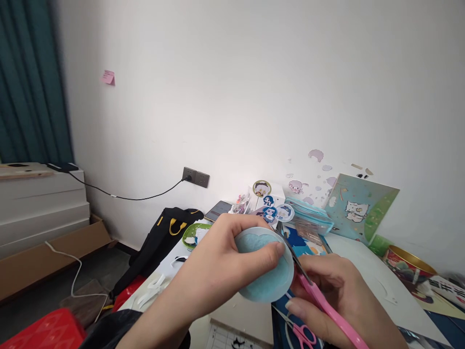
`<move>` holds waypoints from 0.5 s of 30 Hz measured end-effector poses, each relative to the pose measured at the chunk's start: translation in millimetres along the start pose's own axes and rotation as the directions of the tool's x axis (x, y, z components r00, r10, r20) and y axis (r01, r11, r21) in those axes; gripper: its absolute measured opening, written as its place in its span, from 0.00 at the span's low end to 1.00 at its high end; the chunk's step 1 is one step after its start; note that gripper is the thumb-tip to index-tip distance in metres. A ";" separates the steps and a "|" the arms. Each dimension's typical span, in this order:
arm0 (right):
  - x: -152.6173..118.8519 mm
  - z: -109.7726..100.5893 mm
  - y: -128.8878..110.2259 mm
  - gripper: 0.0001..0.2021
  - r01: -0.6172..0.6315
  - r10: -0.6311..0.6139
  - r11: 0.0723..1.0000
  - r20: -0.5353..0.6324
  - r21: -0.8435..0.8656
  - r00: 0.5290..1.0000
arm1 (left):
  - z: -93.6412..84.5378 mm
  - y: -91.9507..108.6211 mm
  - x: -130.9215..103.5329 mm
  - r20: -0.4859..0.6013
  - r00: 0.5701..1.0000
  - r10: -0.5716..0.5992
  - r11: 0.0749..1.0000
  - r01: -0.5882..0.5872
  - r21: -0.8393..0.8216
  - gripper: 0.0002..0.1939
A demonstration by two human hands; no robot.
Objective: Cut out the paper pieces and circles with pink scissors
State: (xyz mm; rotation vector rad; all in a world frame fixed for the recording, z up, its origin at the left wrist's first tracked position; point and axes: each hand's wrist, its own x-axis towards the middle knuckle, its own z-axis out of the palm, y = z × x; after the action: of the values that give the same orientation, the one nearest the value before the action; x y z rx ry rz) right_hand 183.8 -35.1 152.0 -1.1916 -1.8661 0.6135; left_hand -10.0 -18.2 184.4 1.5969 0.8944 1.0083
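Note:
My left hand (232, 261) pinches a round, light-blue paper cutout (259, 286) with a pale rim, thumb on its front face and fingers behind. Pink-handled scissors (315, 293) are in my right hand (334, 291), their blades along the right edge of the disc. How far the blades are apart is hard to see. Below them on the table lies a second, smaller pair of pink-handled scissors (304, 335). White paper scraps (152, 291) are scattered left of my left forearm.
Stickers (269, 213), a clear blue pouch (308, 215) and a picture card (358, 208) stand at the wall. A round tin (409, 264) sits on the right. A black bag (163, 237) and red stool (47, 332) are on the left.

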 end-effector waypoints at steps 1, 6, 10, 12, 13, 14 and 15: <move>1.1 -1.6 -0.4 0.11 0.013 -0.013 1.000 0.016 -0.019 1.000 | 0.1 0.2 -0.2 -0.005 1.000 -0.005 1.000 0.005 0.003 0.11; 6.3 -7.2 -3.8 0.10 0.109 -0.094 0.992 0.204 -0.064 0.974 | 0.4 -0.1 -0.8 -0.013 1.000 -0.021 1.000 0.021 0.014 0.11; 6.8 -5.7 -4.1 0.09 0.119 -0.102 0.991 0.205 -0.069 0.973 | -0.3 -2.6 0.0 -0.036 0.999 -0.032 0.999 0.033 0.025 0.11; 7.4 -5.6 -3.2 0.08 0.112 -0.097 0.991 0.205 -0.067 0.974 | -0.7 -5.5 0.8 -0.039 0.999 -0.014 1.000 0.015 0.025 0.11; 7.9 -6.1 -2.6 0.08 0.109 -0.092 0.992 0.215 -0.068 0.972 | -0.9 -7.3 1.3 -0.026 1.000 0.005 1.000 -0.004 0.015 0.11; 8.5 -6.8 -2.0 0.09 0.114 -0.094 0.991 0.235 -0.074 0.968 | -1.1 -9.2 1.7 -0.009 1.000 0.027 1.000 -0.027 0.006 0.11; 9.2 -7.6 -1.3 0.09 0.124 -0.099 0.988 0.254 -0.087 0.962 | -1.3 -11.0 2.1 0.006 0.999 0.047 0.999 -0.047 -0.002 0.12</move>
State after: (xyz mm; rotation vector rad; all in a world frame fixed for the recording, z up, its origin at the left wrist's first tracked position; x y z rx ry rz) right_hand 187.5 -27.7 160.6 -1.1053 -2.1836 0.6345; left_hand -11.2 -13.3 174.2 1.6249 0.8556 1.0360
